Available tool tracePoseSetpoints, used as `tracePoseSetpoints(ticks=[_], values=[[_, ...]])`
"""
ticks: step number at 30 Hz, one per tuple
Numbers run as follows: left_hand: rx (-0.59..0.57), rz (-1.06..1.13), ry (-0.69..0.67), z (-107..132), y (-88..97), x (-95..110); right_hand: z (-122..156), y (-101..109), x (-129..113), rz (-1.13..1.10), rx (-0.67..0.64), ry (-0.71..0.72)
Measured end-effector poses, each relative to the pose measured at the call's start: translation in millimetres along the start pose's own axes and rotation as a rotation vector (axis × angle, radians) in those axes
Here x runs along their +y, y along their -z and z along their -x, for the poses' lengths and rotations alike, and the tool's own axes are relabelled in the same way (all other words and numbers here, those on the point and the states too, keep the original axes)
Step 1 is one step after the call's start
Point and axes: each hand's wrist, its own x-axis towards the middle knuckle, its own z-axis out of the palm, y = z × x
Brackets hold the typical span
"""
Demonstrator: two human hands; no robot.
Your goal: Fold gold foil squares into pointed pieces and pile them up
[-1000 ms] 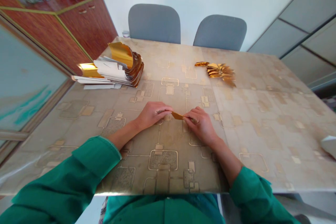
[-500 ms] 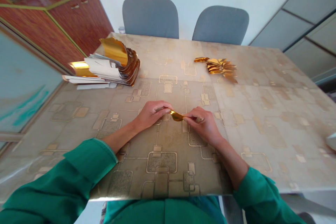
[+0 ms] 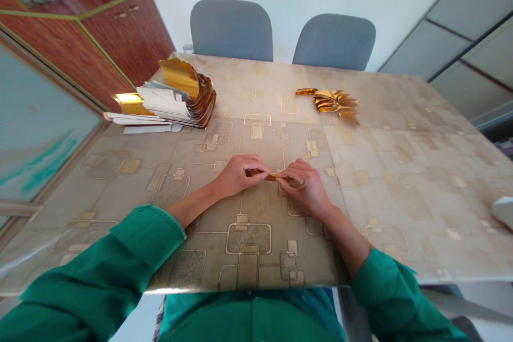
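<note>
A small folded piece of gold foil paper [image 3: 271,177] is stretched between my two hands, just above the middle of the table. My left hand [image 3: 243,175] pinches its left end between thumb and fingers. At the other end my right hand [image 3: 303,184] grips it the same way, and the fingertips cover most of the piece. Beyond my left hand stands a bent stack of gold and white paper sheets [image 3: 168,101]. Farther off on the right lies a cluster of folded gold foil pieces [image 3: 334,102], with one separate piece [image 3: 305,91] at its left.
A patterned cloth covers the table [image 3: 256,256]. Two grey chairs [image 3: 231,29] stand at the far side against the white wall. A reddish wooden cabinet [image 3: 124,37] is at the back left, and a white object [image 3: 503,211] sits at the right edge.
My hands have come closer together, and less of the foil piece shows between them. It now looks narrower and flatter. The paper stack and the folded cluster rest as before.
</note>
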Motion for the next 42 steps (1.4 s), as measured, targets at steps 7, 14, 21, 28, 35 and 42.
tracePoseSetpoints(ticks=[7, 14, 21, 28, 35, 42], values=[[0.044, -0.028, 0.115, 2, -0.1, -7, 2, 4, 10, -0.068, -0.018, -0.050], [0.058, 0.015, 0.157, 5, 1.4, -6, 1, 7, 13, -0.064, -0.006, -0.041], [0.097, 0.177, 0.300, 7, 1.8, -8, 0, 11, 11, -0.068, -0.026, -0.049], [0.043, 0.204, 0.278, 8, 7.3, -2, -1, 15, 7, -0.099, -0.066, -0.057], [0.268, 0.425, 0.449, 4, -7.1, 6, 0, 5, 0, 0.061, 0.139, -0.034], [0.246, 0.507, 0.514, 5, -13.2, 11, 1, -9, -9, 0.140, 0.108, -0.015]])
